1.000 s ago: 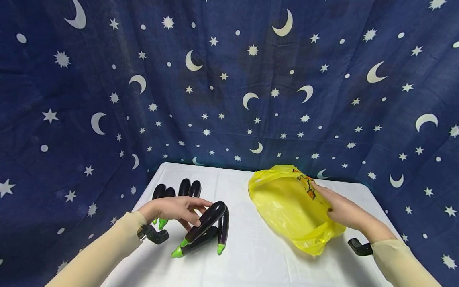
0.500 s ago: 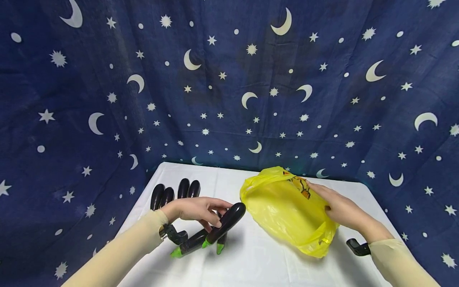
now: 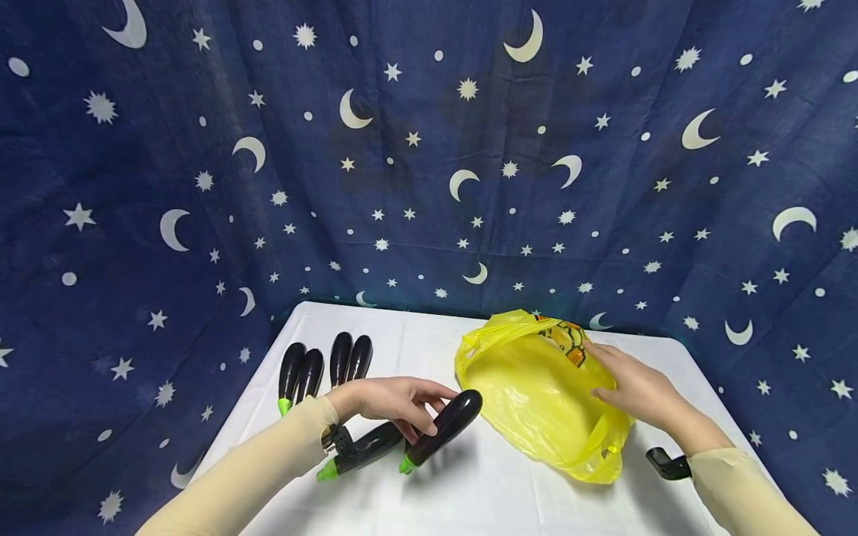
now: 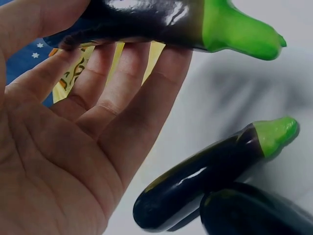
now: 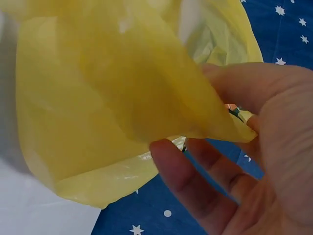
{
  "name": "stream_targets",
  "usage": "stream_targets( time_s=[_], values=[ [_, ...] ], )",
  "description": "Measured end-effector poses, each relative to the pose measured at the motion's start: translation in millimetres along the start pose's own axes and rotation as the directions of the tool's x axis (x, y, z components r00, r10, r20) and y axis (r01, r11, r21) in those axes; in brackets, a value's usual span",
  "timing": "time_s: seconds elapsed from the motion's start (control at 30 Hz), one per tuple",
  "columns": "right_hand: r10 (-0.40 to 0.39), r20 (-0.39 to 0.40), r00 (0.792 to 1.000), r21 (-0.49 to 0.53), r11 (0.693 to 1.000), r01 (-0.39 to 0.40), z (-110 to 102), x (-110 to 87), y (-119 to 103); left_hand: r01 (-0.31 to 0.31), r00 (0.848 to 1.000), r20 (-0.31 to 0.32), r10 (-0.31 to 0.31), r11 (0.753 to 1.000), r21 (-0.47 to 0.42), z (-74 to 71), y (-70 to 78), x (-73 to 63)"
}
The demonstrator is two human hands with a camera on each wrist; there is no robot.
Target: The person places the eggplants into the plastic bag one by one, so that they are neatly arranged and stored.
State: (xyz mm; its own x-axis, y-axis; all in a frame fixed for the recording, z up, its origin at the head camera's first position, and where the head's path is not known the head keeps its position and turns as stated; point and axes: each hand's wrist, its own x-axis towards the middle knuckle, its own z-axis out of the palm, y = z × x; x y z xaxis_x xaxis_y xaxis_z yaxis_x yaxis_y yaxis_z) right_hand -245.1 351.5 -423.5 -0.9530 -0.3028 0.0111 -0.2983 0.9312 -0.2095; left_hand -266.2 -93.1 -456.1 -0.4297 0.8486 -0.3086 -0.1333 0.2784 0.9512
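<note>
Between thumb and fingertips, my left hand [image 3: 398,402] holds a dark purple eggplant [image 3: 447,424] just above the table, its green stem end pointing toward me. The same eggplant [image 4: 146,19] spans the top of the left wrist view. Below that hand lie two more eggplants, a nearer one [image 3: 369,450] and another [image 4: 200,176] mostly hidden in the head view. To the right a yellow plastic bag [image 3: 536,402] lies with its mouth spread toward the left. My right hand [image 3: 637,391] pinches the bag's edge [image 5: 215,117], thumb on one side and fingers on the other.
At the table's back left rest two pairs of eggplants, one pair [image 3: 310,372] farther left and the other [image 3: 340,357] beside it. A white cloth covers the table [image 3: 415,342]. A blue curtain [image 3: 429,179] with moons and stars surrounds it.
My left hand has carried the eggplant to the right, close to the bag's mouth. The bag has shifted slightly left, with my right hand staying at its edge.
</note>
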Motion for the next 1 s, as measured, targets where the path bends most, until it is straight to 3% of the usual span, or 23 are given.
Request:
stream_targets(
  time_s=[0.27, 0.43, 0.6, 0.87, 1.0],
  values=[
    [-0.034, 0.026, 0.999, 0.097, 0.995, 0.031, 2, -0.6, 1, -0.011, 1.0, -0.008, 0.011, 1.0, 0.006, 5.2, -0.3, 5.2],
    [-0.065, 0.018, 0.998, 0.114, 0.991, 0.063, 4, 0.0, 2, -0.049, 0.998, -0.047, 0.049, 0.999, -0.011, 11.4, 2.7, 16.0],
    [-0.089, 0.006, 0.996, 0.106, 0.99, 0.088, 6, 1.2, -1, -0.093, 0.99, -0.106, 0.089, 0.995, -0.031, 21.2, 6.6, 33.7],
    [-0.104, -0.006, 0.995, 0.086, 0.991, 0.105, 8, -0.3, -1, -0.095, 0.98, -0.184, 0.076, 0.991, -0.096, 37.0, 11.4, 66.5],
    [-0.156, -0.044, 0.987, 0.061, 0.985, 0.158, 9, -1.4, -2, -0.103, 0.976, -0.206, 0.074, 0.986, -0.134, 43.9, 13.4, 82.5]
  ],
)
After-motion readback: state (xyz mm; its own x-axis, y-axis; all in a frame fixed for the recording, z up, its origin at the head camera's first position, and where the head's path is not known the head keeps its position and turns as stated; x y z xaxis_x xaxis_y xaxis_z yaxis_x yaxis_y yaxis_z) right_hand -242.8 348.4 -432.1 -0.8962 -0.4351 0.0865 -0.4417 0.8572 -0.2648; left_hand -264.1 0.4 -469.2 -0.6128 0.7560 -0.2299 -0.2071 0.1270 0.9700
